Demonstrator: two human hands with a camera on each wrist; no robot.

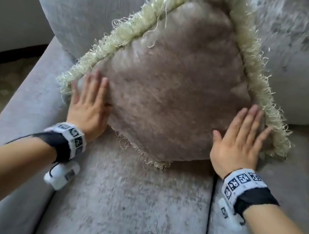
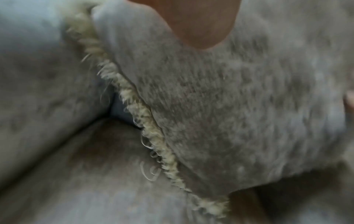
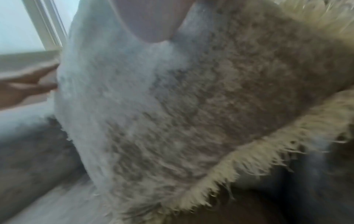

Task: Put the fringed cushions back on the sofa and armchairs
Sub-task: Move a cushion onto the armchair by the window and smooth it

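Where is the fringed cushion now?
In the head view, the fringed cushion stands on one corner on the grey seat, leaning against the backrest, between the left hand and right hand.

One fringed cushion (image 1: 168, 99) in view, taupe with a pale fringe along its edges. Two hands on it: one left hand (image 1: 88, 106), one right hand (image 1: 240, 142), each flat. Two wristbands (image 1: 69, 135) (one per wrist). One grey back cushion (image 1: 82, 4) behind, and two seat cushions (image 1: 125, 203) below.
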